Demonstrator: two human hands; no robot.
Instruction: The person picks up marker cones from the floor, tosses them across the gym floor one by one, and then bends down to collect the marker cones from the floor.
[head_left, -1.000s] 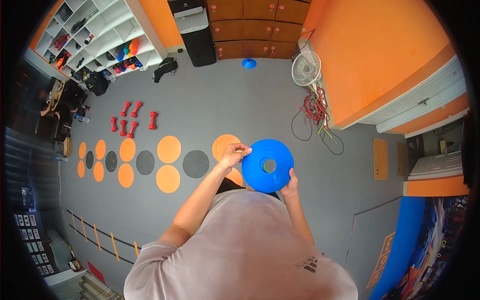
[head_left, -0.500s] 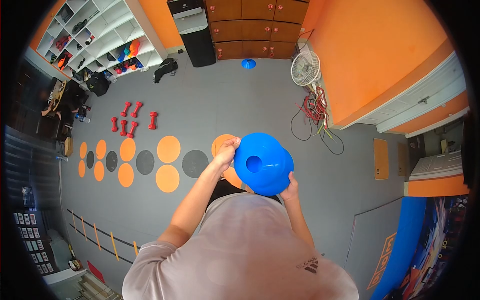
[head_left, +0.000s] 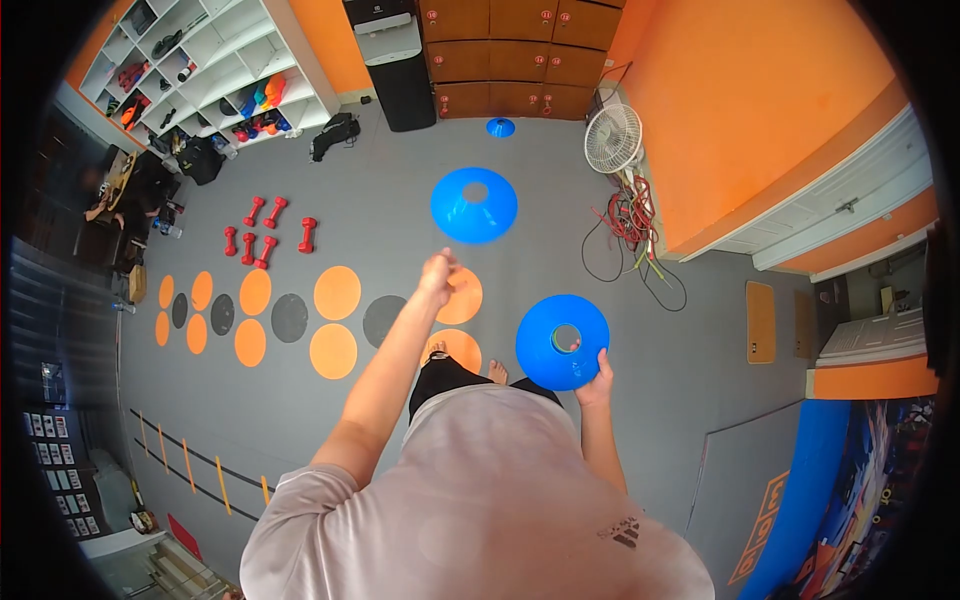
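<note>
My right hand (head_left: 597, 384) grips the rim of a blue disc cone (head_left: 540, 355) at its lower right. Fingertips show through the cone's centre hole; whether several cones are stacked there I cannot tell. Ahead of my left hand (head_left: 437, 277), a second blue disc cone (head_left: 470, 222) is in the air, nearly as large in view as the held one. A small gap separates it from the left hand, which is empty, with slightly blurred fingers apart. On the floor near the lockers lies another blue disc cone (head_left: 500, 128).
Orange floor dots (head_left: 337, 292) and black ones (head_left: 290, 318) run leftward. Several red dumbbells (head_left: 308, 236) lie beyond them. A white fan (head_left: 613, 138) and tangled ropes (head_left: 630, 215) stand by the right wall. An agility ladder (head_left: 188, 467) lies at lower left.
Both hands were on the blue cones together. One cone has left my left hand and moved forward. My left hand has risen slightly forward; my right hand keeps the other cone, moved slightly right.
</note>
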